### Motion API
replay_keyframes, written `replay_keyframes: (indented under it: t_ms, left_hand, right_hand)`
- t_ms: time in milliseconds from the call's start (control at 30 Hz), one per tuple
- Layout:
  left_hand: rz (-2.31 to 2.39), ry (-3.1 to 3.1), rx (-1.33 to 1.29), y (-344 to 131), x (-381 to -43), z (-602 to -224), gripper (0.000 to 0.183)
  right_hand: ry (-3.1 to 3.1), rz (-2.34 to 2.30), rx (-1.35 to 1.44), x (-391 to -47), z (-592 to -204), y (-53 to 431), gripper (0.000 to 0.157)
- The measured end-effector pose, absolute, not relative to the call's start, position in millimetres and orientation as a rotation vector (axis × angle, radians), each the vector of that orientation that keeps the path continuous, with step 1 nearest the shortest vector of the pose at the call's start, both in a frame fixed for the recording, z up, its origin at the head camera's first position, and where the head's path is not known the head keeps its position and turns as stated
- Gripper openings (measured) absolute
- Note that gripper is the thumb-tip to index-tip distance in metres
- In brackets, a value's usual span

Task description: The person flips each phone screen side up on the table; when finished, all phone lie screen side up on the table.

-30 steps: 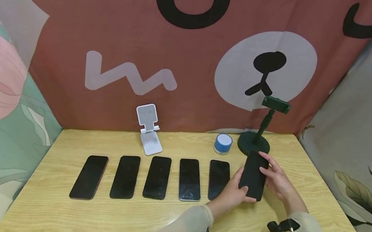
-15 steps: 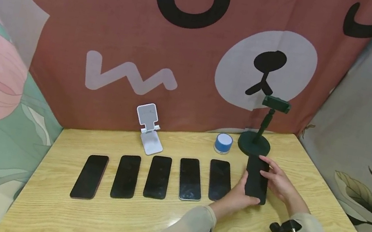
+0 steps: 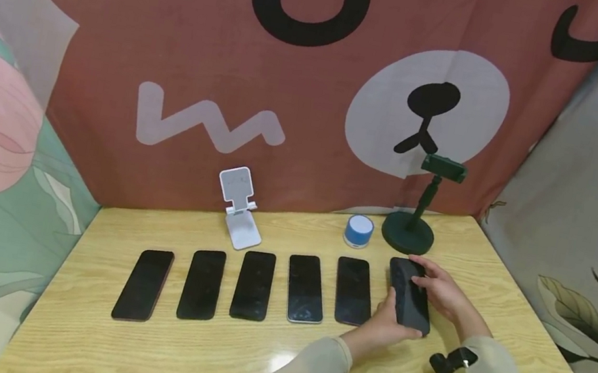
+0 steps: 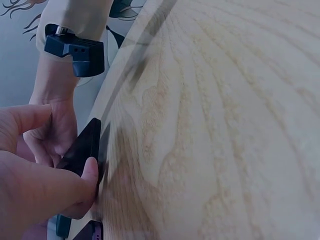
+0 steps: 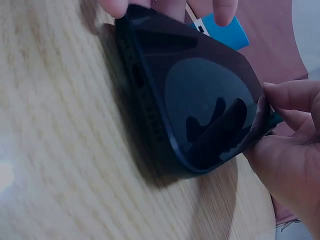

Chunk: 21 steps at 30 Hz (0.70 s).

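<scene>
A dark smartphone (image 3: 410, 305) is held between both hands at the right end of a row of phones, tilted, low over the wooden table (image 3: 206, 370). My left hand (image 3: 383, 327) grips its lower left side. With thumb and fingers, my right hand (image 3: 445, 293) holds the upper right side. In the right wrist view the smartphone's glossy screen (image 5: 200, 100) faces up, its port edge close to the tabletop; full contact cannot be told. Left of it lies another dark phone (image 3: 354, 292), apart from the held one.
Several more phones (image 3: 253, 285) lie in a row to the left. Behind them stand a white folding phone stand (image 3: 241, 209), a small blue and white cylinder (image 3: 358, 232) and a dark green phone holder (image 3: 408, 231) on a round base. A patterned cloth (image 3: 187, 173) hangs at the back.
The held smartphone has come down toward the table and toward me, and its screen has tilted. Both hands moved with it, still gripping it. The other phones stayed put.
</scene>
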<state>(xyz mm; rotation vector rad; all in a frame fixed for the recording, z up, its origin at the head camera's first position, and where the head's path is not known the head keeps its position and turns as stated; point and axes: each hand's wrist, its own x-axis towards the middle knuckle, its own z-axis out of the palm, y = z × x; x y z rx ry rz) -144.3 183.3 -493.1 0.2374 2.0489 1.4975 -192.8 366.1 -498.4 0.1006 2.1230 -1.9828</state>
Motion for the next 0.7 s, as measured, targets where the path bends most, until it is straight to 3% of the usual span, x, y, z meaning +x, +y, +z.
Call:
replay_keyframes:
  t_ms: [700]
  left_hand:
    - [1.575,2.075,0.219,181.9,-144.7,-499.0,0.093]
  right_hand:
    - [2.151,-2.011,0.114,-199.5,-503.9,368.8,0.056]
